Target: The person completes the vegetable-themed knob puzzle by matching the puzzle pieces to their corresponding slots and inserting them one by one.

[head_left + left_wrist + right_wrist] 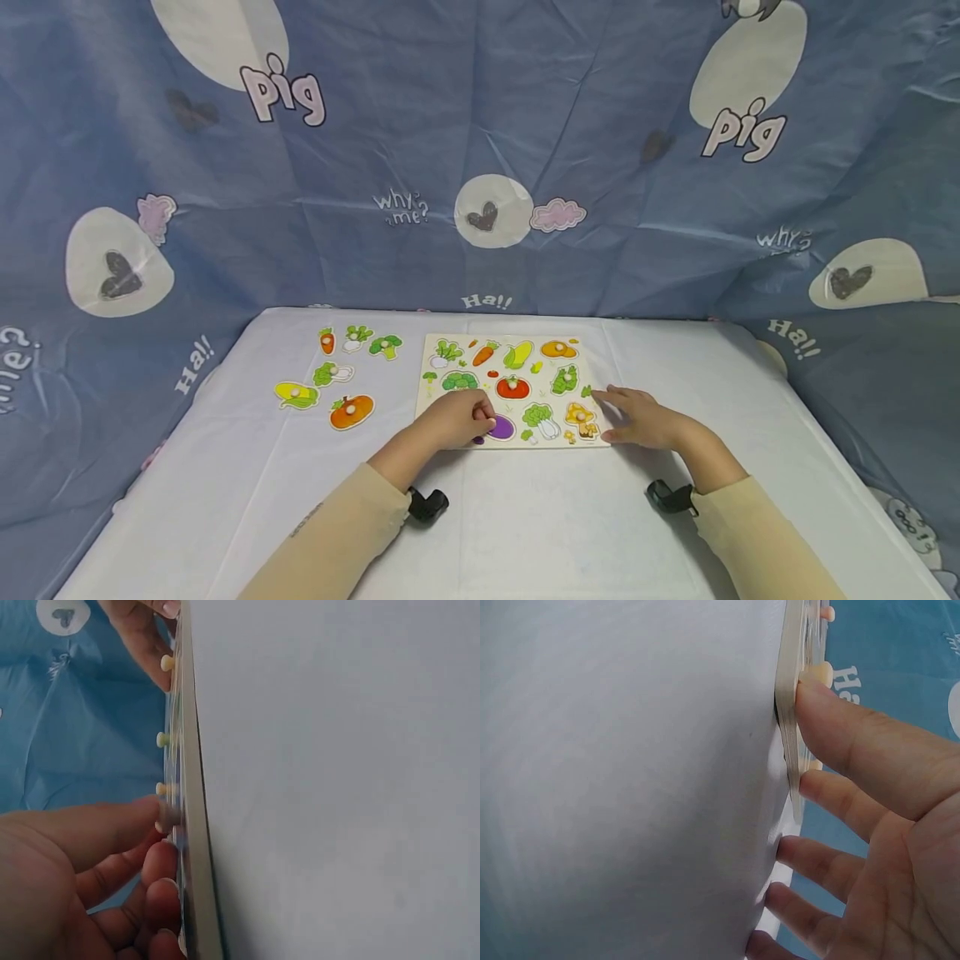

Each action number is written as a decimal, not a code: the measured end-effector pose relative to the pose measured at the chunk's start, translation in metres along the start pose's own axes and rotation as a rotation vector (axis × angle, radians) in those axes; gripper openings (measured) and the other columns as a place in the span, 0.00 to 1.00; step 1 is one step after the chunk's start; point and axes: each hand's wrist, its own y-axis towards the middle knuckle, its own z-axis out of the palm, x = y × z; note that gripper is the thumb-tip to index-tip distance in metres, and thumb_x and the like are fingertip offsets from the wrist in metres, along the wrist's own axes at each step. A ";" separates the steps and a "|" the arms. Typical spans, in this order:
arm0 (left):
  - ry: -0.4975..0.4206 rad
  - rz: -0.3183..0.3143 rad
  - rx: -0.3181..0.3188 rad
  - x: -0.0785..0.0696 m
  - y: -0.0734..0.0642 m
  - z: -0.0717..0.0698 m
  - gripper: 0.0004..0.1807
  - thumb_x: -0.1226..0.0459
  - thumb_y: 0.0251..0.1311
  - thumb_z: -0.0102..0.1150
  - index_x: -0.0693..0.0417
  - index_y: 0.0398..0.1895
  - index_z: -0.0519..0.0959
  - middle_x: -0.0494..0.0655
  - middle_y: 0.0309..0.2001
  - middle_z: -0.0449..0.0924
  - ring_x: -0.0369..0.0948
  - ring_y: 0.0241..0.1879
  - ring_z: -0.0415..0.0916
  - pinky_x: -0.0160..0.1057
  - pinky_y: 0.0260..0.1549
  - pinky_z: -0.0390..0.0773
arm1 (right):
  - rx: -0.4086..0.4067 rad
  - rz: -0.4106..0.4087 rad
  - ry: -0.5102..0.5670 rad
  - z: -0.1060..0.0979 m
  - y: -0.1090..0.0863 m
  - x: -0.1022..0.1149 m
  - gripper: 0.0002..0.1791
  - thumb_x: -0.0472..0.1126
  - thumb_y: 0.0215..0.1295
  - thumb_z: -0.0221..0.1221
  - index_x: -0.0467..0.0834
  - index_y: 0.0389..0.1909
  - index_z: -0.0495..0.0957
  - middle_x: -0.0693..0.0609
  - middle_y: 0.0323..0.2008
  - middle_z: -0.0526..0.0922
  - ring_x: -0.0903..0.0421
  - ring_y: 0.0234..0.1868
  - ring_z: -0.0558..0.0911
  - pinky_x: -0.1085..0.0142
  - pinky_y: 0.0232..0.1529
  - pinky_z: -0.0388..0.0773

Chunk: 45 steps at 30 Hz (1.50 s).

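Note:
A wooden vegetable puzzle board (442, 442) lies flat on the table. My left hand (456, 419) is over its lower left part, thumb and fingertips pinching the knob of the purple eggplant piece (502, 428); the hand hides part of the eggplant. In the left wrist view, the left thumb (112, 829) and curled fingers close around that knob at the board's face. My right hand (645, 419) rests at the board's right edge, fingers spread. In the right wrist view its thumb (836, 724) touches the board's edge and other fingertips reach the tabletop.
Knobbed tomato (513, 387), green vegetable (565, 381) and mushroom (581, 419) pieces sit in the board. Left of it lie loose pieces: carrot (327, 342), radish (357, 338), broccoli (386, 347), bok choy (332, 374), corn (297, 396) and pumpkin (352, 412). A blue printed cloth (420, 275) hangs behind.

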 end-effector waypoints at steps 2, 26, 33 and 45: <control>-0.017 0.006 -0.015 0.003 -0.001 -0.003 0.05 0.59 0.66 0.64 0.46 0.34 0.79 0.40 0.27 0.75 0.37 0.27 0.72 0.37 0.31 0.72 | 0.002 0.001 0.000 0.001 0.000 0.000 0.46 0.56 0.61 0.67 0.46 0.76 0.61 0.33 0.76 0.53 0.29 0.74 0.50 0.30 0.66 0.52; -0.034 -0.062 -0.254 0.060 -0.047 -0.073 0.06 0.62 0.67 0.62 0.53 0.42 0.81 0.45 0.38 0.79 0.42 0.36 0.73 0.41 0.35 0.74 | 0.002 -0.006 -0.013 0.000 0.000 -0.002 0.46 0.56 0.60 0.68 0.46 0.76 0.61 0.33 0.76 0.53 0.30 0.74 0.50 0.31 0.67 0.52; 0.025 -0.084 -0.301 0.083 -0.069 -0.091 0.08 0.62 0.66 0.63 0.56 0.44 0.81 0.50 0.41 0.79 0.45 0.38 0.73 0.43 0.36 0.74 | -0.002 -0.008 -0.009 0.001 0.000 0.000 0.46 0.55 0.60 0.68 0.45 0.76 0.61 0.33 0.75 0.53 0.29 0.74 0.50 0.30 0.66 0.52; 0.026 -0.129 -0.276 0.110 -0.088 -0.098 0.11 0.63 0.64 0.65 0.59 0.45 0.80 0.49 0.40 0.79 0.44 0.36 0.75 0.40 0.32 0.75 | 0.001 -0.001 -0.031 0.000 -0.002 0.002 0.46 0.56 0.60 0.68 0.45 0.76 0.61 0.33 0.76 0.53 0.29 0.74 0.50 0.30 0.66 0.52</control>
